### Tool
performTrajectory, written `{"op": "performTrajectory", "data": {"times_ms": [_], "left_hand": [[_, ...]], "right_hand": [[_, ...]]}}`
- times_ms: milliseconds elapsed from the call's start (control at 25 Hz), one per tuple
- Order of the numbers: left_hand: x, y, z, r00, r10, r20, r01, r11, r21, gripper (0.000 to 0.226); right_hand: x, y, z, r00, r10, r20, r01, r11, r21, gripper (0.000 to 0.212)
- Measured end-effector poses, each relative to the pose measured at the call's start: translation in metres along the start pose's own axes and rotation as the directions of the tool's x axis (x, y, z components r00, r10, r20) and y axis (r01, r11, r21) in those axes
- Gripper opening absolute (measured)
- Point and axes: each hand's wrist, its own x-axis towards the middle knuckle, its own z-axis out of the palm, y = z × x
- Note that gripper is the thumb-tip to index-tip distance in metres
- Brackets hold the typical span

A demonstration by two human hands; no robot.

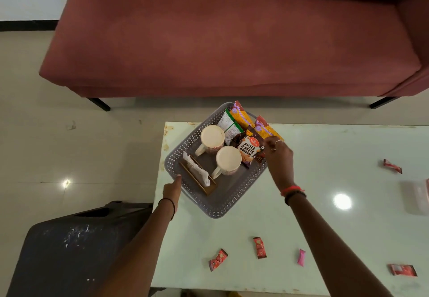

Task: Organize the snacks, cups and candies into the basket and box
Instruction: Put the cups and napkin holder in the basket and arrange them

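Right hand [279,157]: fingertips pinched on peanut packet [249,149].
Left hand [173,190]: steadying basket [216,208] rim.
Risk: packet slipping outward beyond fingertips, toppling neighbours.

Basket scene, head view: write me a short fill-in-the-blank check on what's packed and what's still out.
1. The grey basket holds ____ cream mugs.
2. The right hand touches the packet labelled Salted ____.
3. The left hand rests at the basket's ____ side.
4. The pink candy lies on the ____, outside the basket.

Answers: two; Peanuts; left; table
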Motion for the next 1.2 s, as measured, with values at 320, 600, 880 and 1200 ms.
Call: {"op": "performTrajectory", "data": {"times_ms": [320, 600, 880, 1200], "left_hand": [[0.014, -0.022, 0.032, 1.000, -0.003, 0.026, 0.008, 0.987, -0.163, 0.037], [0.018, -0.023, 0.039, 1.000, 0.011, 0.014, -0.006, 0.944, -0.330, 0.041], [0.020, -0.024, 0.043, 0.997, 0.056, -0.043, -0.064, 0.971, -0.232, 0.039], [0.006, -0.019, 0.029, 0.990, 0.088, -0.110, -0.105, 0.983, -0.152, 0.037]], "right_hand": [[0.123, 0.015, 0.009, 0.981, -0.041, 0.190, 0.086, 0.969, -0.233, 0.038], [0.168, 0.002, 0.052, 0.832, 0.032, 0.553, 0.307, 0.805, -0.508, 0.027], [0.166, 0.004, 0.064, 0.885, 0.062, 0.460, 0.178, 0.869, -0.461, 0.024], [0.128, 0.006, 0.038, 0.912, 0.133, 0.389, 0.080, 0.871, -0.485, 0.024]]}}
